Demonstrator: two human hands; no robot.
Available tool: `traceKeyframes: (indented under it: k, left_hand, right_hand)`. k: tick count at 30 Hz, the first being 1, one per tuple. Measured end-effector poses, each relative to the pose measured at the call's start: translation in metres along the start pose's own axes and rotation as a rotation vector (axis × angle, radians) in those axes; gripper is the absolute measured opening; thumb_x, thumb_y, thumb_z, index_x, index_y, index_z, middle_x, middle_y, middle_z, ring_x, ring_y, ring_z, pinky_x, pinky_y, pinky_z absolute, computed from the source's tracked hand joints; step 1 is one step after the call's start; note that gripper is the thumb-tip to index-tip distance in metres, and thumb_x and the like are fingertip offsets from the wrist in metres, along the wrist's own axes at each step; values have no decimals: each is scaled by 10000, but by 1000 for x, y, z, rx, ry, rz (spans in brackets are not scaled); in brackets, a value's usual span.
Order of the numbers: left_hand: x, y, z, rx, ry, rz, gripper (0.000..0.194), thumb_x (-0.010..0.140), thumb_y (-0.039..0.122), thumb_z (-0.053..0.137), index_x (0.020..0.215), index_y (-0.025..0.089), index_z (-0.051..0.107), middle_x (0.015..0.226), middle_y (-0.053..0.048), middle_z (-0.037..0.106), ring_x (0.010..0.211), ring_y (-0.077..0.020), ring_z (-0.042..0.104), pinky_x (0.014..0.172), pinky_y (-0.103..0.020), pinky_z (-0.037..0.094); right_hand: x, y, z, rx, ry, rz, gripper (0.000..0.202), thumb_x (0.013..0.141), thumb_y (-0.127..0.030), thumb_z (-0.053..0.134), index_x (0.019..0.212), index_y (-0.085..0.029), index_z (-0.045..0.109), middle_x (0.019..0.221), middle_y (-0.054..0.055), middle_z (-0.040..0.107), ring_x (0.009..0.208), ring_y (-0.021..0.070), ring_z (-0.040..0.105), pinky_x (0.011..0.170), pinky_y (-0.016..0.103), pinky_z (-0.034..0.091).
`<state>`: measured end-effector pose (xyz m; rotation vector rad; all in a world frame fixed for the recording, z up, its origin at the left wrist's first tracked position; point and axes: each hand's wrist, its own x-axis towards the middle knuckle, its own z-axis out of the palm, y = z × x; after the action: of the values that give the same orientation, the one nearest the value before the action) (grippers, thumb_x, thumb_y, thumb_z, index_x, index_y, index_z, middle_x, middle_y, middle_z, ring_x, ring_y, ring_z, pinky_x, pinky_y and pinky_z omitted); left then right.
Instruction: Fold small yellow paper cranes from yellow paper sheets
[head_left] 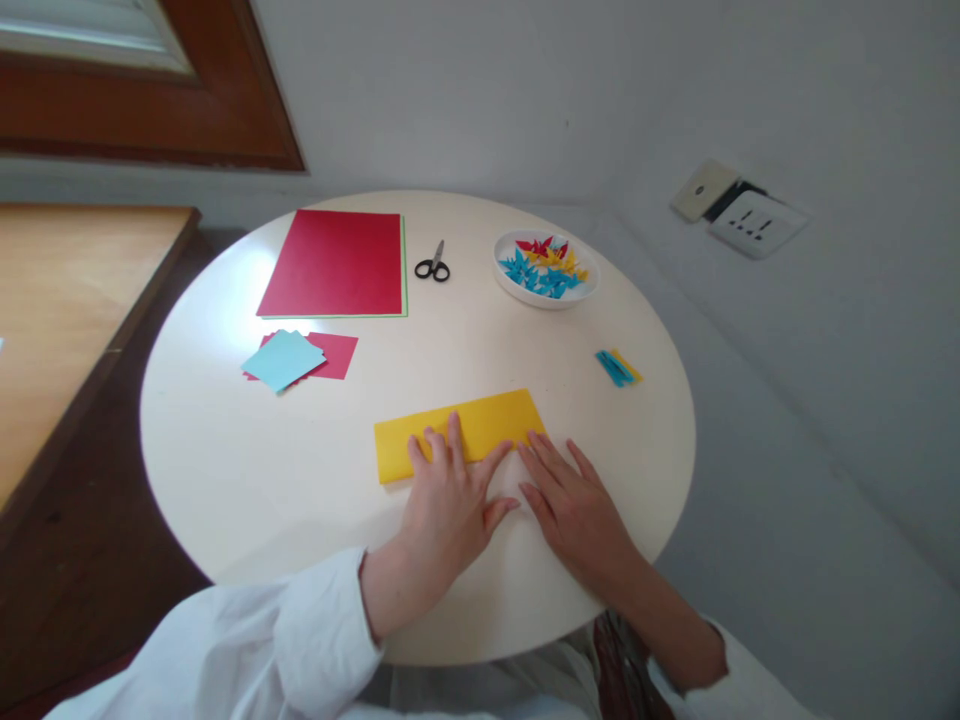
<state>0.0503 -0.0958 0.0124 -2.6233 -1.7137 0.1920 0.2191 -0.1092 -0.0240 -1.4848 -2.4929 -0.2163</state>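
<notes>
near the table's front edge, head view: my left hand lies palm down with fingers spread on a folded yellow paper, pressing it to the white round table. not gripping, hand open. my right hand is just beside it, also palm down and open, fingers stretched out, fingertips at the paper's lower right corner. not gripping anything either. thumbs near each other, apart. the yellow paper is a long strip shape, slightly tilted, right end higher, under the left fingers and reaching past them on both sides. white sleeves on both arms.

beyond the left hand, to its left: light blue paper squares, fanned, lying partly over red paper pieces. farther out behind those, a large red sheet with a green sheet showing at its right and bottom edges. straight ahead of the left hand, well apart: scissors, black handles toward me, blades pointing away.

ahead of the right hand, far side: white round dish with red, yellow and blue folded paper pieces inside. nearer, ahead and right of the right hand: small blue strips beside a yellow one.
</notes>
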Motion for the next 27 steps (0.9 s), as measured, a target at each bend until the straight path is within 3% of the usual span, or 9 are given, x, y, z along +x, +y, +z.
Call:
traceKeyframes:
  k: [11,27]
  left_hand:
    - [-9,-8,-1,-37,68,54,589,869,557,398,1392,286,380,1378,-230,434,1172,-435,464,888,-579,350]
    - [-24,-23,8,-150,119,96,609,892,554,328,1347,168,454,1390,-257,403,1292,-422,357,986,-557,329]
  right_hand:
    - [4,1,-7,20,-58,39,387,966,-258,298,1271,-179,523,1297,131,564,1215,229,520,1063,543,276]
    - [5,0,-6,32,-7,25,366,961,-233,318,1233,-163,553,1241,117,611,1193,233,540,1058,546,292]
